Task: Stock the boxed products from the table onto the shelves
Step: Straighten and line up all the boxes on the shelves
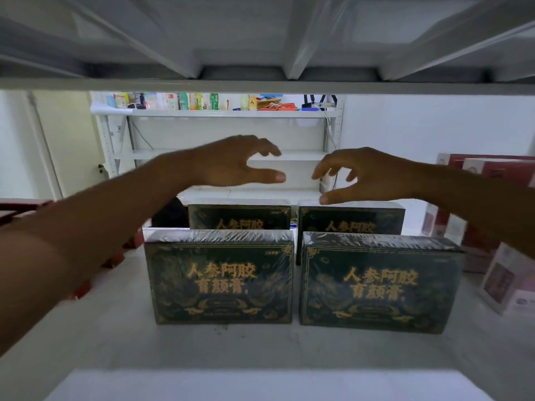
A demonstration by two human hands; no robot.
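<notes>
Far left, red boxes point(84, 287) sit at the shelf point(260, 351) edge, mostly hidden under the forearm. Left hand point(231, 164) reaches in, fingers spread and loosely curved, thumb out, holding nothing. It hovers above and just behind the rear left green box point(238, 217) with a clear gap, no contact. Front left green box point(218, 277) stands upright on its long edge, label facing out, shrink-wrapped. It is set directly in front of the rear one, likely so the rows face customers and fill the shelf's depth. Front right green box point(376, 285) stands just beside it, same way up, with a narrow gap between. Rear right green box point(350, 219) stands behind it, lined up with its neighbour. Right hand point(364, 176) is also empty, fingers apart and bent in a loose claw. Its thumb tip is at or just above the top edge of the rear right green box, and I cannot tell if it touches. All four green boxes are on the shelf, below and in front of both hands. Judgement: this batch looks placed, with the hands either releasing or squaring the back row. Right side, pink boxes point(503, 282) stand angled near the front right green box. A far shelving unit point(231, 113) with assorted small goods shows through the back.
</notes>
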